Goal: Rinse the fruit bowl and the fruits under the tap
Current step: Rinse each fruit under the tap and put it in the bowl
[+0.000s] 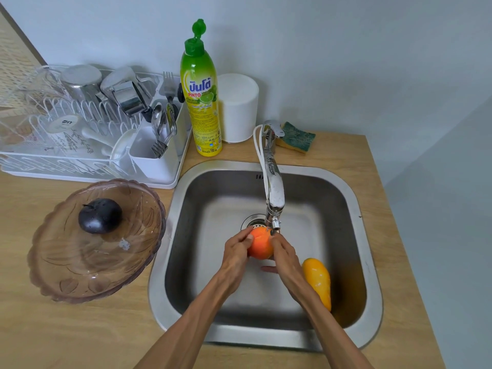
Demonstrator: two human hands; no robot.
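An orange (pixel 260 245) is held between both hands right under the spout of the tap (pixel 274 193), above the steel sink (pixel 354 235). My left hand (pixel 237 251) grips it from the left, thumb across its top. My right hand (pixel 283 255) grips its right side. A yellow mango (pixel 318 280) lies in the sink to the right of my right wrist. On the counter to the left stands the brownish glass fruit bowl (pixel 87 265), wet, with a dark purple apple-shaped fruit (pixel 99 215) inside.
A white dish rack (pixel 87 129) with cups and cutlery fills the back left. A green-yellow dish soap bottle (pixel 201 102), a white canister (pixel 241 107) and a sponge (pixel 296 137) stand behind the sink. The wooden counter (pixel 66 328) ends at the right near the wall.
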